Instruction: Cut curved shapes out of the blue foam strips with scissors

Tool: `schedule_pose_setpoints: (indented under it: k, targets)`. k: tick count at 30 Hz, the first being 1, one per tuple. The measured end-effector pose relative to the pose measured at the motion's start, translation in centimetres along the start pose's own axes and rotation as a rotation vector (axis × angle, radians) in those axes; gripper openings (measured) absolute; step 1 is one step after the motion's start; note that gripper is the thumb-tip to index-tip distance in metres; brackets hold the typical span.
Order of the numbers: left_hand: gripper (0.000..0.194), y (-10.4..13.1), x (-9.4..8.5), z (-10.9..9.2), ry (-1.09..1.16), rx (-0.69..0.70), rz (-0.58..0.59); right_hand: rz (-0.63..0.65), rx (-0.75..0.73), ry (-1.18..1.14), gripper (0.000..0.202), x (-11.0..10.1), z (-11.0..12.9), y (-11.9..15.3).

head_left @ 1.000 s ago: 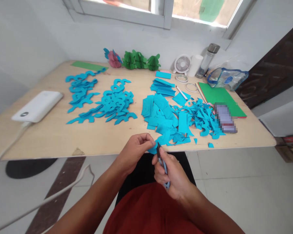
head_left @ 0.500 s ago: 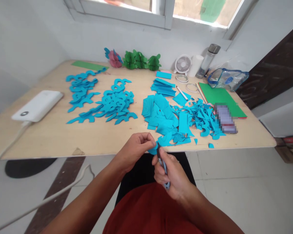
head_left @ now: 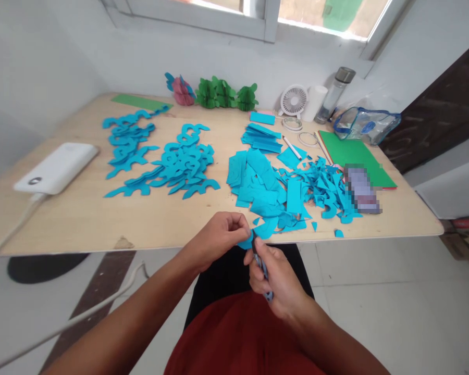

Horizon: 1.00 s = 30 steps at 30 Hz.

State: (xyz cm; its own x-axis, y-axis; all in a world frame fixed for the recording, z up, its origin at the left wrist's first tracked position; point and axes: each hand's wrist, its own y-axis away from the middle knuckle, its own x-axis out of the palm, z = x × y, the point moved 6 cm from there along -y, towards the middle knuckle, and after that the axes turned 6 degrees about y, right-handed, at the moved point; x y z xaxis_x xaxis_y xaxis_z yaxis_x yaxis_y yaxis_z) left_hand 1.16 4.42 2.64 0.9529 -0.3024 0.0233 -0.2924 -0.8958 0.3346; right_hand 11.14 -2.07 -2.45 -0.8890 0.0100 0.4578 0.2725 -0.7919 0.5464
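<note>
At the table's front edge, my left hand [head_left: 223, 234] pinches a small piece of blue paper [head_left: 246, 243] between thumb and fingers. My right hand [head_left: 276, 273] is closed round a pair of scissors [head_left: 264, 268] with a blue handle, its dark blades against the paper's right side. Just beyond the blades lies a curved blue paper offcut [head_left: 266, 228], part of a heap of blue paper pieces [head_left: 260, 179]. Cut wavy blue shapes [head_left: 185, 161] are piled left of the heap, with another pile of blue shapes [head_left: 128, 138] farther left.
On the left sits a white power bank [head_left: 58, 166] with a cable running off the edge. Small scraps [head_left: 322, 182], a phone [head_left: 362, 187] and green sheets [head_left: 352, 151] lie right. A fan [head_left: 294, 100], bottle [head_left: 336, 94] and green paper decorations [head_left: 219, 95] stand at the back.
Beside the blades, the curved offcut and a small blue scrap now lie apart from the held paper. Both hands have stayed almost in place, and the view has shifted slightly.
</note>
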Motion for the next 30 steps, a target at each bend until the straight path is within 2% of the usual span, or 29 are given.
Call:
schedule_pose_setpoints:
  k: [7, 30]
  targets:
    - [0.011, -0.26, -0.04, -0.12, -0.024, 0.003, 0.036, 0.011, 0.004, -0.013, 0.044, 0.06, -0.22, -0.14]
    - [0.017, -0.29, 0.01, 0.36, 0.014, 0.011, 0.011, -0.016, -0.005, 0.002, 0.045, -0.15, 0.14, -0.45]
